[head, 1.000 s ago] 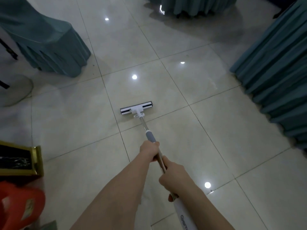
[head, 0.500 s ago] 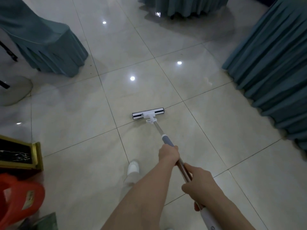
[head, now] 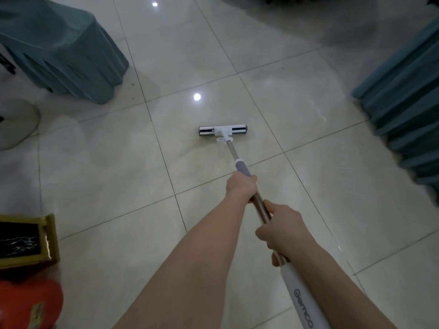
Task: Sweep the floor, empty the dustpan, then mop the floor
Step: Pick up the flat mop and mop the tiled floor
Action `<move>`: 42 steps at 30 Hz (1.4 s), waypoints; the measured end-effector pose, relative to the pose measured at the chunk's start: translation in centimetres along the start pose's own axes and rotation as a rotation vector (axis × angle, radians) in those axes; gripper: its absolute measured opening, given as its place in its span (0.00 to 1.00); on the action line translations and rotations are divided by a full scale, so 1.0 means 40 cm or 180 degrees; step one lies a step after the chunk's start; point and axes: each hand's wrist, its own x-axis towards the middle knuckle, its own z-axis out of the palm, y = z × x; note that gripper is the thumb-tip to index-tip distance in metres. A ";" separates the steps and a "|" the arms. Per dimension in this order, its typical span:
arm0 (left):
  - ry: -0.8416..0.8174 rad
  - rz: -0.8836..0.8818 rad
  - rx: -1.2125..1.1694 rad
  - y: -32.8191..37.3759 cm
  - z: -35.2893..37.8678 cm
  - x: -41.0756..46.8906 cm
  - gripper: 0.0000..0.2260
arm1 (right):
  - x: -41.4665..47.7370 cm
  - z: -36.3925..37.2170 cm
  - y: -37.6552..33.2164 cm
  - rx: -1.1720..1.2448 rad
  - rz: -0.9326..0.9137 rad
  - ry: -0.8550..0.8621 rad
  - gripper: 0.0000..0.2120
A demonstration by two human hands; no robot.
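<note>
Mopping stage, by the look of it: mop head point(head: 223, 132) sits flat on the tiled floor point(head: 320, 186), mid-frame, on a tile just beyond a grout line. The pole point(head: 231, 150) runs back to both hands. Left hand point(head: 241, 187) is in front, fingers wrapped fully round the pole right behind the grey collar point(head: 242, 167). Right hand point(head: 285, 230) is behind it, fingers and thumb curled round the metal just above the white grip point(head: 299, 288). Both arms are stretched well out

Possible trouble:
- the floor is glossy and looks damp in patches, so slipping is the main risk; feet are not in view
- with the reach this long, the head could tip up at one end and leave unwiped strips
- the teal drape point(head: 408, 103) hangs to the floor on the right, and a wide stroke that way likely drags the wet head into the hem
- same on the left with the teal chair cover point(head: 64, 55), though it is further from the head
- the gold-framed block point(head: 26, 241) and red stool point(head: 28, 302) sit low left near the person, a trip hazard when stepping back or sideways
- a few dark specks lie near the chair cover; if they are leftover grit, the mop would smear rather than lift them

No broom or dustpan in view
</note>
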 end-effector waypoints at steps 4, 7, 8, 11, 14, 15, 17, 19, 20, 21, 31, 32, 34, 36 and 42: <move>-0.0073 0.0049 0.0003 0.111 -0.107 0.236 0.15 | 0.196 -0.008 -0.175 -0.0036 -0.0105 0.0018 0.18; 0.0052 0.0145 -0.0078 0.161 -0.196 0.390 0.17 | 0.321 0.012 -0.301 -0.0043 -0.0343 0.0043 0.14; 0.0075 0.0176 -0.0114 0.170 -0.226 0.430 0.17 | 0.351 0.024 -0.339 -0.0014 -0.0420 0.0028 0.14; 0.0066 0.0245 -0.0257 0.170 -0.306 0.497 0.15 | 0.404 0.077 -0.418 0.0183 -0.0465 -0.0052 0.13; 0.0026 0.0199 -0.0337 0.107 -0.344 0.480 0.12 | 0.387 0.155 -0.418 0.0085 -0.0482 -0.0064 0.16; -0.0005 0.0179 -0.0370 0.077 -0.343 0.458 0.11 | 0.372 0.184 -0.398 0.0042 -0.0504 -0.0065 0.19; -0.0050 0.0157 -0.0424 0.011 -0.328 0.400 0.10 | 0.335 0.234 -0.341 -0.0057 -0.0543 -0.0097 0.25; -0.0025 0.0156 -0.0432 -0.053 -0.305 0.334 0.08 | 0.287 0.269 -0.274 -0.0166 -0.0566 -0.0127 0.29; -0.0035 0.0155 -0.0417 -0.084 -0.293 0.292 0.08 | 0.256 0.285 -0.238 -0.0203 -0.0559 -0.0133 0.30; -0.0056 0.0145 -0.0398 -0.116 -0.280 0.253 0.08 | 0.221 0.296 -0.200 -0.0246 -0.0557 -0.0142 0.31; 0.0006 -0.0103 -0.0242 -0.465 -0.084 -0.199 0.10 | -0.185 0.398 0.216 -0.0729 -0.0584 -0.0253 0.25; 0.0014 -0.0125 -0.0284 -0.505 -0.056 -0.251 0.10 | -0.232 0.406 0.268 -0.0773 -0.0608 -0.0259 0.23; 0.0037 -0.0175 -0.0320 -0.578 0.000 -0.357 0.10 | -0.319 0.422 0.371 -0.0922 -0.0642 -0.0300 0.21; 0.0078 -0.0251 -0.0279 -0.655 0.063 -0.476 0.10 | -0.412 0.437 0.484 -0.1027 -0.0651 -0.0331 0.22; 0.0110 -0.0383 0.0025 -0.817 0.217 -0.743 0.11 | -0.627 0.476 0.746 -0.1226 -0.0541 -0.0363 0.21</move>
